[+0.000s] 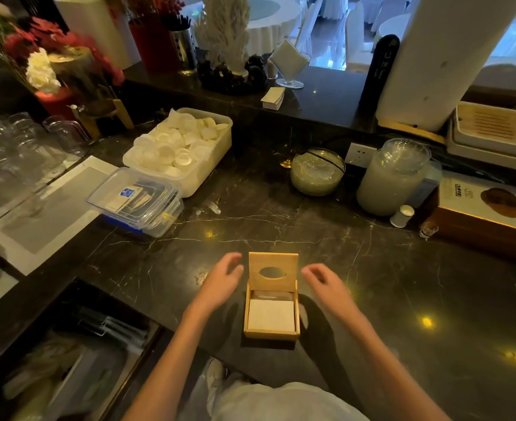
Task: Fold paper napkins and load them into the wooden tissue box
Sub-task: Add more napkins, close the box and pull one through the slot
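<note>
A small wooden tissue box (270,335) stands on the dark marble counter near its front edge. Its lid (273,270), with an oval slot, is raised upright at the back. A stack of folded white paper napkins (271,315) lies inside the box. My left hand (222,281) hovers just left of the lid, fingers apart and holding nothing. My right hand (326,284) hovers just right of the lid, fingers loosely curled and apart, also holding nothing. Neither hand touches the box.
A clear lidded container (135,200) and a white tub of small cups (179,147) sit at the back left. A glass bowl (316,171), a big glass jar (391,177) and a wooden box (487,214) stand at the back right. An open drawer (68,360) lies below left.
</note>
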`<state>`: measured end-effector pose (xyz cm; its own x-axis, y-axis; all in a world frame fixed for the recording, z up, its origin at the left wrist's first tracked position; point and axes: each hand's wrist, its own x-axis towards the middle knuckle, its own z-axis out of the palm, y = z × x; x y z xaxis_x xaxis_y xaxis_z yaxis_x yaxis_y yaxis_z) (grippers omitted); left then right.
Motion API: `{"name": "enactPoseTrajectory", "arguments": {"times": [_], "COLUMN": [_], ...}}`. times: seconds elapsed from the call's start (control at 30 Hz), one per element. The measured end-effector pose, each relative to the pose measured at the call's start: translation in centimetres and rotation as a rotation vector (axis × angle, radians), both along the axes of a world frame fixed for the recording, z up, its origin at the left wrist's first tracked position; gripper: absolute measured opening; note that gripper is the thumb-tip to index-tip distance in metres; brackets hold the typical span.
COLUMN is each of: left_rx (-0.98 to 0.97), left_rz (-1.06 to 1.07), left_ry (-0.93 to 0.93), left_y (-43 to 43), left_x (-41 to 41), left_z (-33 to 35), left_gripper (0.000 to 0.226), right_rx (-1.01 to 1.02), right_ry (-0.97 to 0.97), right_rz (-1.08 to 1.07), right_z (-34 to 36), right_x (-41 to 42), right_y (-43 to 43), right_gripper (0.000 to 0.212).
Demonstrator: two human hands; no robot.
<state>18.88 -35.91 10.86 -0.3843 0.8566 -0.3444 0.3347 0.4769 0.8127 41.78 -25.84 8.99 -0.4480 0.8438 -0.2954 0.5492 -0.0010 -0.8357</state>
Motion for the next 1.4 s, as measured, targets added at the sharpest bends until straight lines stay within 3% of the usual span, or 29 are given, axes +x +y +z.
{"name": "enactPoseTrajectory", "arguments": {"times": [0.13, 0.27, 0.4, 0.53, 0.63, 0.7, 0.83, 1.1, 1.4], "left_rx": [0.017, 0.047, 0.061, -0.006, 0.021, 0.039, 0.042, 0.049, 0.061], "left_rz": [0.023, 0.035, -0.001, -0.077, -0.091, -0.075, -0.079, -0.068, -0.058], "left_ry": [-0.394, -0.399, -0.384, -0.275, -0.277, -0.297, -0.358, -0.316, -0.342], "left_y": [0.9, -0.5, -3.1, -4.8, -5.2, -5.2, -5.0, -4.9, -5.1], "left_x": [0.9, 1.7, 1.3, 2.1, 3.1, 3.3, 3.1, 3.2, 3.1], "left_z": [0.6, 0.0, -2.3, -5.2, -6.8, -7.1, -7.7, -7.7, -8.0], "left_gripper": [0.032, 0.034, 0.05, 0.022, 0.034, 0.038, 0.039, 0.038, 0.039], "right_rx": [-0.255, -0.25, -0.226, -0.122, 0.017, 0.217, 0.505, 0.543, 0.57], "right_ry": [0.22, 0.28, 0.288, 0.0, -0.135, -0.176, -0.329, -0.591, -0.516], "right_rz": [-0.049, -0.017, -0.041, 0.082, 0.132, 0.167, 0.304, 0.519, 0.435], "right_z": [0.1, 0.6, -0.7, -3.6, -3.7, -3.1, -2.3, -3.7, -3.7], "right_x": [-0.9, -0.7, 1.3, 2.7, 2.2, 1.0, -2.4, -5.7, -5.3], "right_y": [0.9, -0.8, -4.0, -6.5, -6.1, -5.5, -4.7, -5.5, -6.1], "right_gripper": [0.042, 0.033, 0.048, 0.038, 0.028, 0.024, 0.029, 0.044, 0.027]}}
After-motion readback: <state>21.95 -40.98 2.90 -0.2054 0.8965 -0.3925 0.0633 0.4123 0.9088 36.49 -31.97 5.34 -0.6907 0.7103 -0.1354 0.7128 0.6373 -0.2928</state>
